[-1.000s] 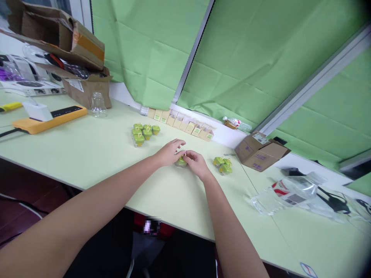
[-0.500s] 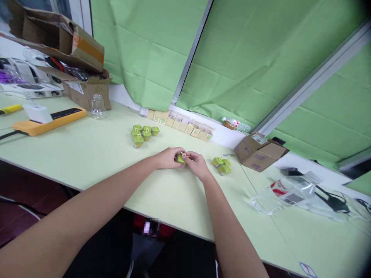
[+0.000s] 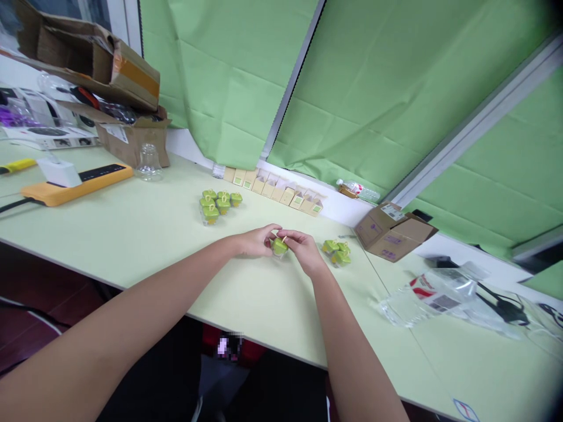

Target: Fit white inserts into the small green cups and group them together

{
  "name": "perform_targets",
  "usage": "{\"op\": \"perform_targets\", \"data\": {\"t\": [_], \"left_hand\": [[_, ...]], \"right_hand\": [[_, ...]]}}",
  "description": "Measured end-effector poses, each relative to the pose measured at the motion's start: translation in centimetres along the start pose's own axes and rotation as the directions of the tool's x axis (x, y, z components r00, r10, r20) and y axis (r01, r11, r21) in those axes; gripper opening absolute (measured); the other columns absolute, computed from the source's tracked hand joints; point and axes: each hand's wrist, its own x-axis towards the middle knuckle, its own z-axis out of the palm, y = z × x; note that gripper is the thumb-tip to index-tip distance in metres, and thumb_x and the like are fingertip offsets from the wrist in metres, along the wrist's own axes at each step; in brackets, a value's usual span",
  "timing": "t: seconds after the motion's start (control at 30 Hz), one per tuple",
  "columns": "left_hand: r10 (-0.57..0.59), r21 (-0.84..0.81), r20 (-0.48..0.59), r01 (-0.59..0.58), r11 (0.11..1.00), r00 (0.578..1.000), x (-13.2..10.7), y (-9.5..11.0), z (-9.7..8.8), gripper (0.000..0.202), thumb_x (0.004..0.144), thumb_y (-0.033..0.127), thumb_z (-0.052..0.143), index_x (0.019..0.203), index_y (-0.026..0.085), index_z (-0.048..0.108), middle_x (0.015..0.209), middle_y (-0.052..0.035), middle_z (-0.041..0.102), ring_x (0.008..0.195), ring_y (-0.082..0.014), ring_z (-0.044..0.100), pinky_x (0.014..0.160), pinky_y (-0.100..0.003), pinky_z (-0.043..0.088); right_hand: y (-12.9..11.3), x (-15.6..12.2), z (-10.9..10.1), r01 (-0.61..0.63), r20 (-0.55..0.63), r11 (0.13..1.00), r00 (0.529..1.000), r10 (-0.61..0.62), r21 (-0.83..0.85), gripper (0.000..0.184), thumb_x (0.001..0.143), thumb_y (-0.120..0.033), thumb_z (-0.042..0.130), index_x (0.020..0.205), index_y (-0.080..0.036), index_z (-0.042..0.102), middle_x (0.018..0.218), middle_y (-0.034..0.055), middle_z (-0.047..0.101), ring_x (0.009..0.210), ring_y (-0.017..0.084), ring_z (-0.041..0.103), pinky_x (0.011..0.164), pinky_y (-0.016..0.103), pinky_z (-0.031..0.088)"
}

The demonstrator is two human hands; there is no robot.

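A small clear container with a green lid and a pale loop on top is between my hands, just above or on the table. My right hand is closed, its fingertips pinching the loop at the lid. From the other side, my left hand curls its fingers and thumb about the container's left edge. To the left stands a cluster of several like green-lidded containers. A second cluster of green-lidded containers is just right of my right hand.
A row of small tan boxes lines the wall. An open cardboard box and a large clear plastic bottle are at right. An orange power strip, a clear jar and stacked cardboard boxes occupy the left.
The container has come further out from between my fingers, showing more of its lid and clear body. My right hand has shifted slightly right, its fingers now at the loop.
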Motion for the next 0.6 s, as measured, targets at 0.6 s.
{"op": "perform_targets", "data": {"t": [0.6], "left_hand": [[0.097,0.059,-0.003,-0.097,0.994,0.995,0.4,-1.0,0.2,0.059,0.068,0.033,0.077,0.122,0.021,0.057,0.099,-0.0045,0.065,0.084,-0.0168,0.059,0.074,-0.029,0.046]], "right_hand": [[-0.9,-0.6,-0.3,0.060,0.045,0.932,0.998,-0.046,-0.359,0.029,0.074,-0.047,0.070,0.079,-0.019,0.069,0.083,0.0048,0.071,0.079,0.019,0.064,0.077,0.033,0.049]]}}
